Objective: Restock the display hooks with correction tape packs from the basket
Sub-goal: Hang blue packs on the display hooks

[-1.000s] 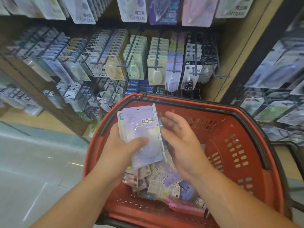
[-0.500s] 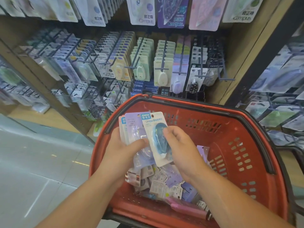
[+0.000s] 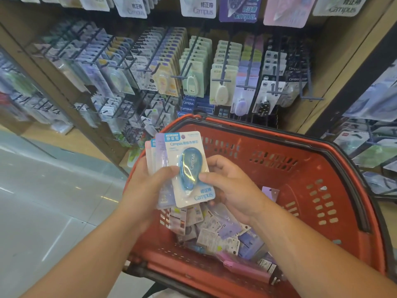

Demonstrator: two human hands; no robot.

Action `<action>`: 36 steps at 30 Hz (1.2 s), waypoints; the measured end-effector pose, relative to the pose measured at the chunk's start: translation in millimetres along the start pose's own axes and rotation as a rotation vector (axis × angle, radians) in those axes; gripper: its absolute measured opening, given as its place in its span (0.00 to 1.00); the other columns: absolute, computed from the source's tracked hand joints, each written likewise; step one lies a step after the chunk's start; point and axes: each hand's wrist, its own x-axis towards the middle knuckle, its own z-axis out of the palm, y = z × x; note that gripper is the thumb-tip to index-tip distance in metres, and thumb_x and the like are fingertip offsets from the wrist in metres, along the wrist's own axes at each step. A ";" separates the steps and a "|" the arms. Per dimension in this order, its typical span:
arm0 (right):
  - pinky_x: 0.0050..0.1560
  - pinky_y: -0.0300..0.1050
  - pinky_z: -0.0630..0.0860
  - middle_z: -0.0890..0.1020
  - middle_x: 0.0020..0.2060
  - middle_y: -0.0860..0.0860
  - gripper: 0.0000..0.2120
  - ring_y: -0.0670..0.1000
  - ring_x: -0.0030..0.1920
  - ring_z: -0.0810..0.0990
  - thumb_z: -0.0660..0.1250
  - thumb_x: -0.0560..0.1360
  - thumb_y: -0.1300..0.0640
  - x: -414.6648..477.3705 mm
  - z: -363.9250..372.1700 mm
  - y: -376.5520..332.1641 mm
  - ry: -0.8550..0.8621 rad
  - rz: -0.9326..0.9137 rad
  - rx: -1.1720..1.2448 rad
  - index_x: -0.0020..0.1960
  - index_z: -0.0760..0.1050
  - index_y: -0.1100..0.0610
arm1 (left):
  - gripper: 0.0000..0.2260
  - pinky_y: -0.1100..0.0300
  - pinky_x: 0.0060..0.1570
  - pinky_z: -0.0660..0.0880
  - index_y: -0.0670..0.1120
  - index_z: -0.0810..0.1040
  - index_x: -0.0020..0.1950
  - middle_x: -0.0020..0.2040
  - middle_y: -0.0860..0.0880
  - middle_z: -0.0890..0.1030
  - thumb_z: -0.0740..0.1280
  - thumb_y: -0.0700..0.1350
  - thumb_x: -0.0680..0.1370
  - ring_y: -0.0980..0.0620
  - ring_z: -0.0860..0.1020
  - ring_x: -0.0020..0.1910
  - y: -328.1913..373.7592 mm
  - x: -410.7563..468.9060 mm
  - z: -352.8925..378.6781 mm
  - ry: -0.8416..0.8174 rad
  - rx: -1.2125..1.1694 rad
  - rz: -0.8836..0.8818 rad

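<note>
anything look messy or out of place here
Only the basket: its loose packs lie in a jumbled heap, several showing their backs, and one purple pack sticks up on its own to the right. The hooked rows look tidy.

Glossy plastic pack (image 3: pixel 189 168); red plastic basket (image 3: pixel 335 164)

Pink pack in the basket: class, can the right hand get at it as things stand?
Probably not yet. The right hand pinches the blue pack; the pink pack lies uncovered in the basket, so the way seems free once that hand lets go.
</note>
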 end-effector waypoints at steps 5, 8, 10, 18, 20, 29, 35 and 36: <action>0.29 0.43 0.73 0.84 0.45 0.54 0.07 0.49 0.35 0.82 0.72 0.77 0.62 13.7 7.4 7.7 -0.089 0.002 0.002 0.52 0.75 0.56 | 0.33 0.52 0.42 0.84 0.48 0.76 0.69 0.60 0.45 0.87 0.77 0.47 0.64 0.44 0.87 0.54 -0.6 -4.0 -11.4 -0.031 0.007 -0.033; 0.37 0.46 0.76 0.84 0.46 0.53 0.08 0.53 0.43 0.83 0.74 0.71 0.58 22.0 11.2 18.0 -0.140 -0.008 0.002 0.49 0.78 0.52 | 0.35 0.54 0.38 0.83 0.49 0.77 0.66 0.56 0.46 0.88 0.81 0.44 0.60 0.45 0.88 0.50 -4.7 -6.2 -13.5 0.029 0.067 -0.039; 0.40 0.48 0.76 0.84 0.46 0.53 0.08 0.56 0.45 0.82 0.74 0.72 0.57 27.1 10.3 23.5 -0.163 -0.024 0.000 0.50 0.79 0.52 | 0.34 0.50 0.39 0.84 0.49 0.78 0.64 0.55 0.46 0.88 0.81 0.43 0.59 0.43 0.88 0.51 -5.6 -6.5 -15.5 0.100 0.066 -0.033; 0.46 0.47 0.74 0.81 0.50 0.53 0.12 0.53 0.46 0.79 0.62 0.84 0.47 53.2 -22.7 118.4 -0.229 0.555 -0.616 0.54 0.79 0.53 | 0.28 0.58 0.32 0.82 0.52 0.77 0.57 0.46 0.54 0.89 0.81 0.32 0.63 0.51 0.88 0.44 17.4 -18.6 -27.7 0.253 0.120 0.059; 0.50 0.46 0.73 0.78 0.58 0.56 0.16 0.57 0.54 0.77 0.58 0.85 0.49 50.9 -21.7 147.7 -0.460 0.643 -0.980 0.65 0.78 0.55 | 0.22 0.58 0.32 0.82 0.52 0.77 0.57 0.47 0.54 0.89 0.76 0.30 0.71 0.50 0.88 0.45 19.6 -22.5 -29.6 0.275 0.140 0.057; 0.60 0.40 0.69 0.78 0.67 0.53 0.19 0.55 0.62 0.76 0.63 0.83 0.48 44.3 -0.4 157.6 -0.491 0.538 -1.066 0.72 0.74 0.52 | 0.35 0.41 0.39 0.86 0.50 0.73 0.67 0.57 0.49 0.87 0.82 0.40 0.63 0.46 0.88 0.51 18.4 -31.7 -26.3 0.336 0.181 -0.036; 0.35 0.42 0.70 0.76 0.30 0.48 0.13 0.48 0.28 0.73 0.73 0.73 0.49 49.5 -4.2 148.5 -0.376 0.635 -0.807 0.35 0.74 0.52 | 0.35 0.38 0.39 0.85 0.50 0.72 0.67 0.57 0.49 0.86 0.83 0.42 0.63 0.45 0.88 0.50 18.7 -32.0 -26.4 0.331 0.195 -0.053; 0.35 0.45 0.69 0.75 0.31 0.50 0.15 0.49 0.27 0.71 0.75 0.71 0.47 50.6 -4.6 145.3 -0.368 0.638 -0.784 0.35 0.72 0.53 | 0.36 0.36 0.40 0.85 0.49 0.73 0.68 0.58 0.48 0.86 0.81 0.44 0.62 0.45 0.88 0.51 19.0 -31.6 -25.5 0.333 0.204 -0.051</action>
